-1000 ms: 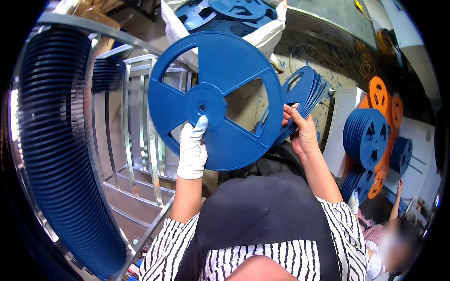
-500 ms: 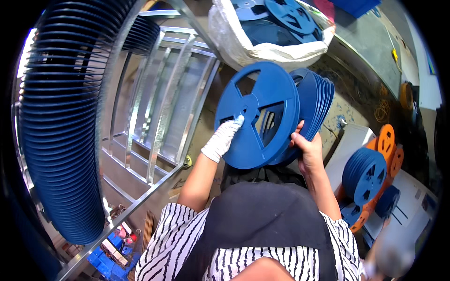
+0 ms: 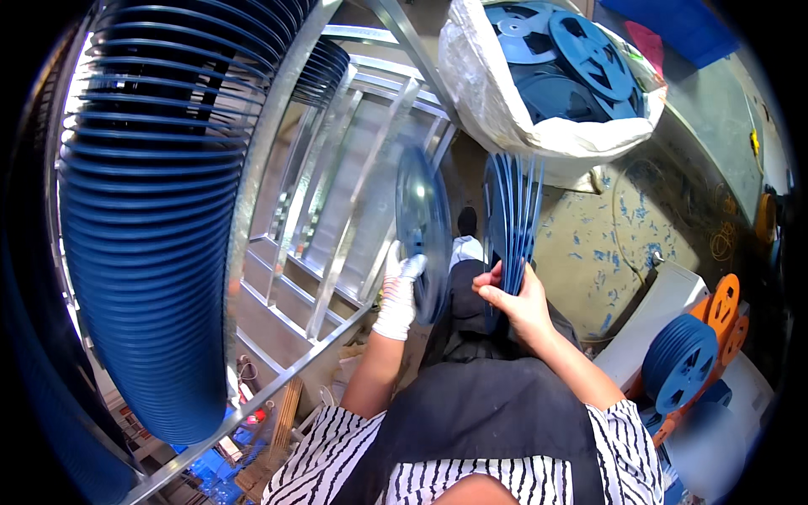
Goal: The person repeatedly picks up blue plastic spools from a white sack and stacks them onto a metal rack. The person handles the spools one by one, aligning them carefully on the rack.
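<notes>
In my left hand (image 3: 401,286), which wears a white glove, is a single blue plastic reel (image 3: 421,198). The reel stands nearly edge-on and is blurred by motion. My bare right hand (image 3: 520,299) grips the lower edges of a fanned stack of blue reels (image 3: 512,206), with thumb and fingers on either side. A gap separates the single reel from that stack. Left of my gloved hand, a long row of blue reels (image 3: 151,278) hangs close together on a metal frame (image 3: 282,109).
Ahead stands a white sack (image 3: 480,93) full of blue reels (image 3: 593,55). Blue scraps litter the floor (image 3: 581,269). To the right are blue reels (image 3: 680,366) beside orange discs (image 3: 722,307) on a white machine (image 3: 648,324). A blurred patch partly covers the lower right.
The single reel has come away from the stack, turned edge-on and moved left with my left hand. My right hand still holds the stack, now edge-on. The view has turned left.
</notes>
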The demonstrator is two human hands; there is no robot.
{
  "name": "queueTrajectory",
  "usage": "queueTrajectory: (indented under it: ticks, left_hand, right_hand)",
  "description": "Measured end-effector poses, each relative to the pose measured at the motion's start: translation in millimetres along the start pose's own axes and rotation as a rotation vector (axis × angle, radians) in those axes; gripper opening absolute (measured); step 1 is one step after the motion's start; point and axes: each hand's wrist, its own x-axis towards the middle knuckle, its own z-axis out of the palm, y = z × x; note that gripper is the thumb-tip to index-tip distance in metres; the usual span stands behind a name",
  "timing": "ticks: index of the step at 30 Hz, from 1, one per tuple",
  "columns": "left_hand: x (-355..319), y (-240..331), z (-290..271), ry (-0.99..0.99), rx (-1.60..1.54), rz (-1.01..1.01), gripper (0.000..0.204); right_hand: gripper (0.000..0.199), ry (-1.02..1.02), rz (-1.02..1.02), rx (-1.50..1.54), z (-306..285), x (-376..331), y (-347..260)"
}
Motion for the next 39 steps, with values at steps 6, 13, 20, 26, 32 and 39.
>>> queueTrajectory:
  ticks: [6,13,20,26,32,39]
  left_hand:
    - [133.5,67.4,-112.7,-0.077,-0.753,-0.108,0.046]
    - [324.5,178.2,-148.5,0.016,-0.476,0.318,0.062]
    - [388.2,250.3,-93.2,-0.061,-0.496,0.343,0.060]
    - [415.3,243.2,-90.3,-0.066,-0.407,0.457,0.058]
    - [417.0,235.3,-80.7,0.119,0.017,0.646,0.058]
    - [390.1,245.8,-63.6,0.155,-0.362,0.519,0.058]
  right_hand:
    - [0.037,-0.042,0.149,0.093,9.5,24.4,-6.3]
    - [0.034,0.109,0.195,0.162,17.1,56.0,8.7]
    - [0.034,0.321,0.272,0.265,13.0,84.4,25.8]
    - [0.034,0.364,0.297,0.302,15.9,99.1,30.3]
    - [0.030,0.313,0.294,0.278,17.6,102.7,24.1]
    - [0.042,0.367,0.202,0.274,3.3,89.2,26.3]
